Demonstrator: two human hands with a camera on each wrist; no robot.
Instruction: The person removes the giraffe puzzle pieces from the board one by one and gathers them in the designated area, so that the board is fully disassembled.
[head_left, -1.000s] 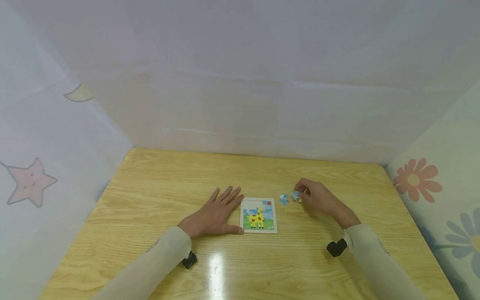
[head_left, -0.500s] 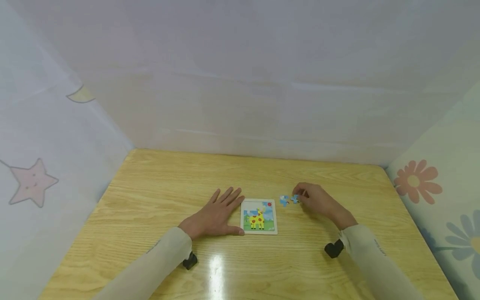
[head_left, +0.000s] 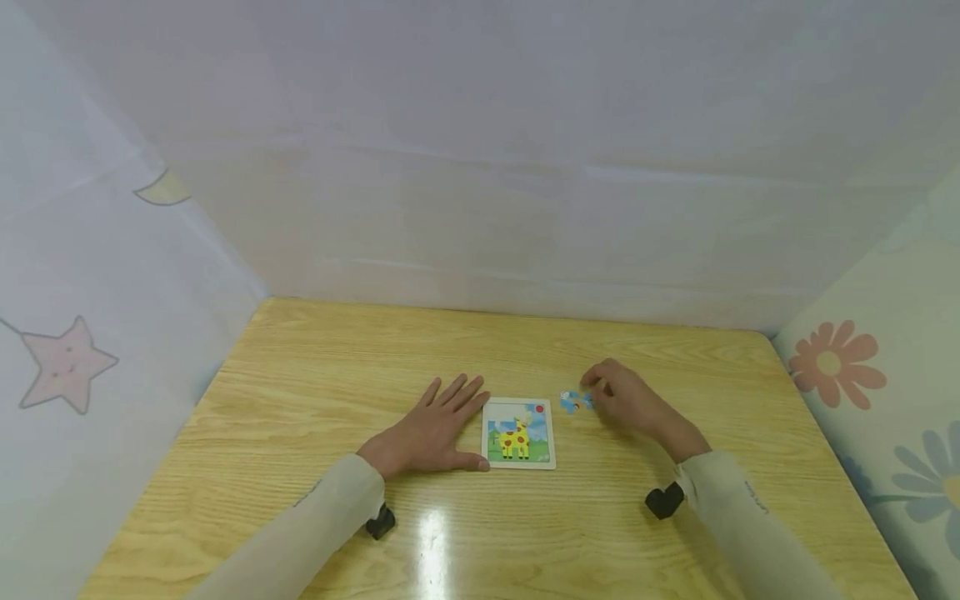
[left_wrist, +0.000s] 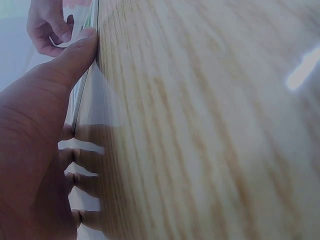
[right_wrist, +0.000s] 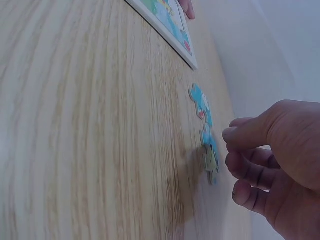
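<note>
A square puzzle board (head_left: pixel 486 433) with a pale frame shows a spotted yellow giraffe; a white bare patch lies at its upper left. My left hand (head_left: pixel 423 433) rests flat with fingers spread, its thumb and index finger touching the board's left edge. Right of the board, two blue puzzle pieces lie close together on the table: one piece (right_wrist: pixel 200 102) nearer the board, another piece (right_wrist: pixel 211 157) with a yellowish part beyond it. Just beside that farther piece my right hand (head_left: pixel 626 404) hovers, fingers loosely bent. Its fingertips (right_wrist: pixel 235 135) hold nothing and stand apart from the piece.
The wooden table (head_left: pixel 337 350) extends round the board and pieces. Pale cloth walls (head_left: pixel 480 167) enclose its back and sides. A bright light reflection (head_left: pixel 432 542) shows near the front.
My right hand has slid the farther piece left up against the other piece, then let go and lifted slightly. The left hand and board have stayed put.
</note>
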